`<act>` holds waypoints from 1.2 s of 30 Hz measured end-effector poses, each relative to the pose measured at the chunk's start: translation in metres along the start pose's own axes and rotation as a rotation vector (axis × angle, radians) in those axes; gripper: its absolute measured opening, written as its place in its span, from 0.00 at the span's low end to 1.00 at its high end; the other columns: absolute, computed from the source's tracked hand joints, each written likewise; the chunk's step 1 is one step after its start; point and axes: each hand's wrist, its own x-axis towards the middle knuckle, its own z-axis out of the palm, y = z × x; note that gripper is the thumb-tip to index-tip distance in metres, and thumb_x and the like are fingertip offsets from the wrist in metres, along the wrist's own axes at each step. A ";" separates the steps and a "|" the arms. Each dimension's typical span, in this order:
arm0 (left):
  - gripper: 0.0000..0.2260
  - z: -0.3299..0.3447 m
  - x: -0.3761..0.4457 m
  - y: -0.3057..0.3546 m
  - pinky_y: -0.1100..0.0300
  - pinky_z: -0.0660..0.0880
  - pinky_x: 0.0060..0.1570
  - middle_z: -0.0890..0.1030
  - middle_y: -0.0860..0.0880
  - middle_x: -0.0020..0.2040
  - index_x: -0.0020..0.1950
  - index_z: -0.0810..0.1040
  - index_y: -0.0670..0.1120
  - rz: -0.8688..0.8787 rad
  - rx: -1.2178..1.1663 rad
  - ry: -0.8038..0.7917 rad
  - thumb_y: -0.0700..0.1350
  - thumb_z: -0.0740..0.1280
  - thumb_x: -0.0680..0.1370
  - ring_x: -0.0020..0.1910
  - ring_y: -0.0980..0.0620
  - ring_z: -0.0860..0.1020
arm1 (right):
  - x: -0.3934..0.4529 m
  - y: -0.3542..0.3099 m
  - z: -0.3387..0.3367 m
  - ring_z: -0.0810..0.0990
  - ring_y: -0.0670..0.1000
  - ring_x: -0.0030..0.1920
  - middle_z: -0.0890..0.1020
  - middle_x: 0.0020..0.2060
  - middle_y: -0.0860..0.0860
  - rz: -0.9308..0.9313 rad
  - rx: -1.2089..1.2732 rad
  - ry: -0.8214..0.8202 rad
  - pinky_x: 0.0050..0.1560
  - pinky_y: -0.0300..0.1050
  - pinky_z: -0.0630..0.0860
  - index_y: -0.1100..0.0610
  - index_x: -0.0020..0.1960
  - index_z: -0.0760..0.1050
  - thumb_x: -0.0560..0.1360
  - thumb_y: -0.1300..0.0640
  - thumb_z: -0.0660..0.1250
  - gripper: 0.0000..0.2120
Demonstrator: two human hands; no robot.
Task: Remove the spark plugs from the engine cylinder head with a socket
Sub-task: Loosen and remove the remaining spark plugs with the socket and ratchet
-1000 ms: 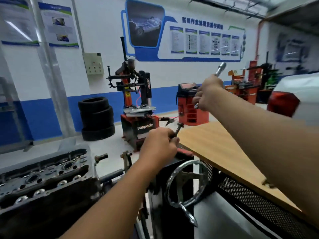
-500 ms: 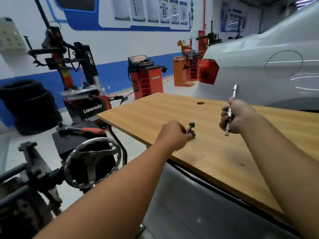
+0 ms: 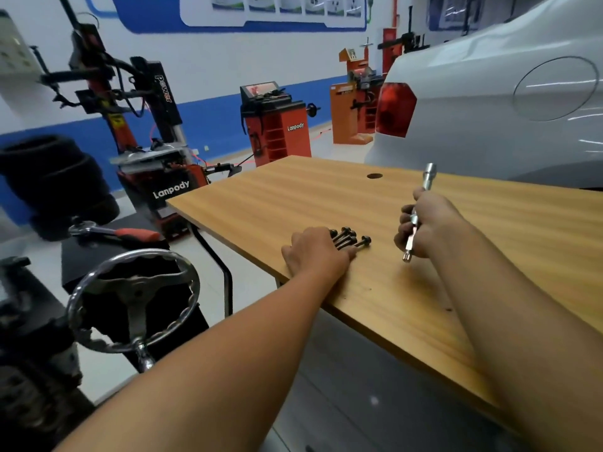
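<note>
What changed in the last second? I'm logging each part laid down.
The left hand carried a bolt from beside the engine stand to the table and now rests by the bolts lying there. The right hand came down over the table. It still grips the socket tool.

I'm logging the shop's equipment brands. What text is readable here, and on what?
"Lanpody": base of the tyre changer
"Power": black column of the tyre changer
"Lanpody": front of the red wheel balancer
Wall posters: too blurred to read
Orange machine label: too small to read
</note>
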 end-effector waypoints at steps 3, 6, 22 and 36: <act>0.34 -0.001 0.001 -0.003 0.46 0.64 0.52 0.81 0.50 0.61 0.67 0.77 0.54 -0.028 -0.036 -0.025 0.73 0.73 0.70 0.63 0.46 0.74 | -0.005 0.003 0.007 0.62 0.46 0.24 0.70 0.31 0.48 0.018 0.022 -0.037 0.30 0.39 0.64 0.55 0.43 0.71 0.83 0.41 0.62 0.19; 0.43 -0.008 0.000 -0.013 0.42 0.66 0.57 0.78 0.50 0.69 0.74 0.72 0.55 -0.012 -0.028 -0.039 0.78 0.71 0.66 0.70 0.44 0.71 | -0.011 0.004 0.009 0.63 0.46 0.25 0.70 0.31 0.48 0.009 0.003 -0.057 0.31 0.40 0.65 0.55 0.45 0.72 0.83 0.41 0.63 0.18; 0.19 -0.189 -0.033 -0.122 0.68 0.60 0.18 0.69 0.53 0.26 0.42 0.70 0.47 -0.482 -1.529 -0.330 0.58 0.59 0.87 0.19 0.59 0.64 | -0.182 0.044 0.211 0.83 0.41 0.34 0.85 0.33 0.45 -0.931 -0.289 -0.280 0.35 0.40 0.76 0.50 0.33 0.82 0.78 0.37 0.62 0.23; 0.23 -0.412 -0.164 -0.451 0.66 0.55 0.21 0.62 0.53 0.24 0.38 0.63 0.50 -0.588 -1.186 0.560 0.65 0.60 0.84 0.18 0.55 0.59 | -0.144 0.242 0.435 0.81 0.61 0.57 0.82 0.59 0.58 -1.103 -1.883 -0.373 0.55 0.53 0.80 0.52 0.60 0.78 0.78 0.44 0.64 0.16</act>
